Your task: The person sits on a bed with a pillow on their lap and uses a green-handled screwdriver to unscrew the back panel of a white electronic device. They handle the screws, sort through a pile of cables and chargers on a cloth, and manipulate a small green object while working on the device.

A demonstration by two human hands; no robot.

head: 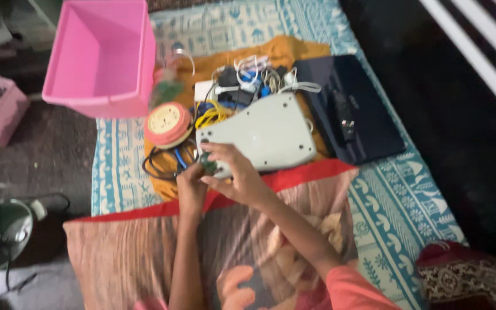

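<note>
A pale grey flat device (268, 132) lies bottom-up on an orange cloth (285, 49), on a patterned blue mat (400, 198). My right hand (233, 172) grips the device's near left corner, fingers curled over its edge. My left hand (192, 183) is right beside it, pinching a small dark green part (208, 163) at that same corner. Behind the device lies a tangle of cables and adapters (242, 86), with yellow and blue wires among them.
A round pink-and-cream cord reel (167, 123) with a black cable sits left of the device. A dark laptop (348, 106) carries a black remote-like thing (344, 120). A pink plastic bin (101, 54) stands far left. A fan (1, 235) is on the floor.
</note>
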